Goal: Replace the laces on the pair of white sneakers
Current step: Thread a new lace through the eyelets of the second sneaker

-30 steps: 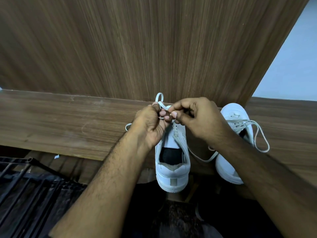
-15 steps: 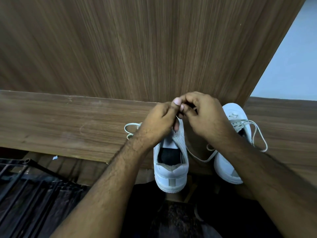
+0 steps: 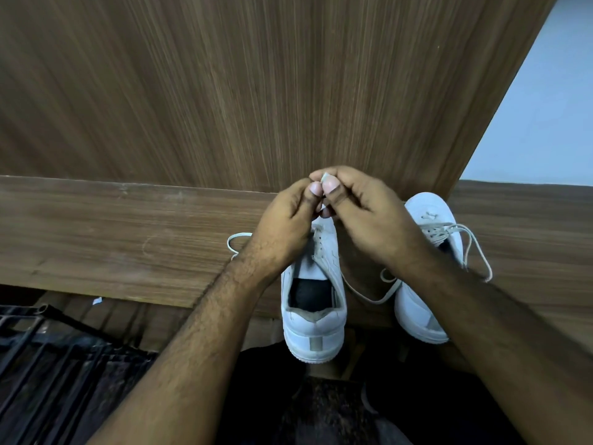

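Reaching forward over the wooden ledge, both bare forearms angle inward so the hands meet knuckle to knuckle. The left hand has its fingers curled in with the thumb up, and the right hand mirrors it, thumbnails side by side. Both pinch a thin white flat shoelace between thumb and fingertips, only a sliver of it peeking out on top. Right under the pinch sits the white low-top leather sneaker, heel toward the person, tongue open, and a loop of lace trails out just left of the left wrist. Beneath the right wrist is the second white sneaker, laced, its loose lace ends draped off to the right. Behind the pinch rises a brown wood-grain panel.
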The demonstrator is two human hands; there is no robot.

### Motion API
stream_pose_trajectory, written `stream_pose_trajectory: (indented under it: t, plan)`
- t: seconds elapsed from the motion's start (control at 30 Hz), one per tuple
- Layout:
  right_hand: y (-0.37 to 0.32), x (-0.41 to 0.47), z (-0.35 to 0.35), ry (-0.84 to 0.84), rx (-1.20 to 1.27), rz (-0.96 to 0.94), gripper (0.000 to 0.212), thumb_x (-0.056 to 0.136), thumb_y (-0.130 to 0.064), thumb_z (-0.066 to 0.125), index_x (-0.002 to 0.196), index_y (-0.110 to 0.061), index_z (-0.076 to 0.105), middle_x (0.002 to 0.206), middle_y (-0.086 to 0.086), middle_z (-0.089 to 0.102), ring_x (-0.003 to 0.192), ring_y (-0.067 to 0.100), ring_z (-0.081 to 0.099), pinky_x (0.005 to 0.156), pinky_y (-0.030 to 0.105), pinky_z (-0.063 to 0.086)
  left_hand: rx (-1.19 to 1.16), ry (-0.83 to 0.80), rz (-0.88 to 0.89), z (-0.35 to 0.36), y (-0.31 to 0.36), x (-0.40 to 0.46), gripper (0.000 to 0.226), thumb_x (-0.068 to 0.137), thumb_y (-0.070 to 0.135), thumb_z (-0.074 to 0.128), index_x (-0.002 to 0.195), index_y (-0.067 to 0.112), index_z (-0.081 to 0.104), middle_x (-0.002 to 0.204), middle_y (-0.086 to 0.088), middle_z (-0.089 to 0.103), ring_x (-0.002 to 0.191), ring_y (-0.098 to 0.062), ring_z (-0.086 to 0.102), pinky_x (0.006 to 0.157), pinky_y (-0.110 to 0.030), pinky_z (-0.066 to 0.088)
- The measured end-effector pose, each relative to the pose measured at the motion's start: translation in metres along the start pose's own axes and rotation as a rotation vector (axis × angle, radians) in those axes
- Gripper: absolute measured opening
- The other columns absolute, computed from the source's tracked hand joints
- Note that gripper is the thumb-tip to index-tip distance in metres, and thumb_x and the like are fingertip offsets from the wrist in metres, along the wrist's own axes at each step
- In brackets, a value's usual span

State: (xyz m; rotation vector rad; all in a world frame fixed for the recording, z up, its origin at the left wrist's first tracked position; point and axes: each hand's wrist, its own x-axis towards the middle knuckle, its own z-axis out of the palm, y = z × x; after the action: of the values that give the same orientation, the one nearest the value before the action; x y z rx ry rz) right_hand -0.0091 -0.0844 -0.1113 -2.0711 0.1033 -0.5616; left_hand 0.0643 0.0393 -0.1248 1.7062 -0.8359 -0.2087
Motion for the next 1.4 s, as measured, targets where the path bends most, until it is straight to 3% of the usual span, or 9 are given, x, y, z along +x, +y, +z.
stream_pose_trajectory:
  t: [0.17,0.27,0.33,0.47,0.63,0.77,1.0,1.23,1.4]
  plan:
    - [0.002,0.001,-0.004,0.054,0.049,0.02,0.018,0.099,-0.027,0.061,0.108,-0.021,0.075,0.081,-0.006,0.073,0.072,-0.001,0.065,0.073,0.025,0.053,0.072,0.034,-0.032,-0.003,-0.005,0.0,0.042,0.106,0.037,0.042,0.083,0.004,0.054,0.072,0.002,0.051,0.068,-0.012,0.046,0.067,-0.038,0.04]
    - [0.001,0.001,-0.005,0.064,0.236,0.076,0.014,0.097,-0.024,0.065,0.107,-0.018,0.073,0.079,0.015,0.067,0.063,0.01,0.055,0.059,0.027,0.05,0.104,0.019,-0.026,-0.003,-0.005,0.0,0.038,0.106,0.037,0.043,0.076,0.015,0.051,0.069,0.007,0.049,0.065,-0.008,0.045,0.066,-0.036,0.039]
    - [0.001,0.001,-0.006,0.045,0.261,0.076,0.011,0.094,-0.023,0.068,0.101,-0.015,0.072,0.076,0.008,0.068,0.063,0.013,0.056,0.058,0.029,0.05,0.125,0.023,-0.025,-0.002,-0.004,0.0,0.037,0.107,0.036,0.044,0.073,0.021,0.048,0.066,0.011,0.048,0.062,-0.006,0.043,0.064,-0.033,0.038]
    - [0.007,0.003,-0.008,0.11,0.153,0.079,0.01,0.088,-0.028,0.075,0.093,-0.019,0.073,0.076,0.001,0.073,0.066,0.012,0.067,0.067,0.036,0.058,0.069,0.016,-0.038,-0.005,-0.004,-0.002,0.037,0.107,0.036,0.044,0.076,0.018,0.051,0.067,0.01,0.048,0.065,-0.009,0.044,0.066,-0.033,0.038]
    - [0.009,0.002,-0.016,0.12,-0.147,0.036,0.005,0.088,-0.027,0.075,0.091,-0.023,0.075,0.068,-0.012,0.069,0.065,-0.002,0.063,0.063,0.009,0.045,0.027,-0.011,-0.052,-0.005,-0.004,-0.003,0.036,0.106,0.036,0.046,0.081,0.014,0.059,0.065,0.009,0.048,0.062,-0.007,0.043,0.06,-0.024,0.036]
    - [0.008,0.001,-0.015,0.112,-0.241,0.005,0.006,0.088,-0.031,0.074,0.087,-0.025,0.076,0.071,-0.017,0.069,0.07,-0.006,0.063,0.062,0.006,0.042,-0.013,-0.025,-0.076,-0.001,0.001,-0.005,0.03,0.104,0.033,0.05,0.084,0.015,0.059,0.067,0.004,0.054,0.053,0.003,0.044,0.052,-0.01,0.035]
    - [0.009,0.003,-0.019,0.135,-0.281,0.056,0.006,0.084,-0.033,0.077,0.084,-0.027,0.075,0.067,-0.016,0.065,0.064,-0.009,0.058,0.057,0.004,0.039,-0.006,0.005,-0.088,-0.008,-0.003,-0.004,0.032,0.106,0.027,0.049,0.079,0.014,0.06,0.063,-0.005,0.063,0.056,-0.009,0.051,0.055,-0.023,0.04]
    - [0.015,0.004,-0.026,0.153,-0.316,0.091,0.008,0.086,-0.032,0.075,0.083,-0.027,0.071,0.078,-0.008,0.063,0.062,0.001,0.052,0.056,0.006,0.035,-0.016,0.085,-0.129,-0.012,-0.009,-0.002,0.03,0.106,0.028,0.048,0.083,0.016,0.063,0.065,-0.007,0.067,0.055,-0.009,0.057,0.056,-0.023,0.044]
    - [0.013,0.004,-0.028,0.108,-0.206,0.122,0.007,0.085,-0.027,0.078,0.09,-0.025,0.075,0.072,0.0,0.07,0.061,0.012,0.066,0.063,0.025,0.054,0.041,0.04,-0.112,-0.013,-0.009,-0.003,0.033,0.105,0.029,0.051,0.076,0.018,0.059,0.061,-0.002,0.054,0.05,-0.006,0.046,0.05,-0.02,0.038]
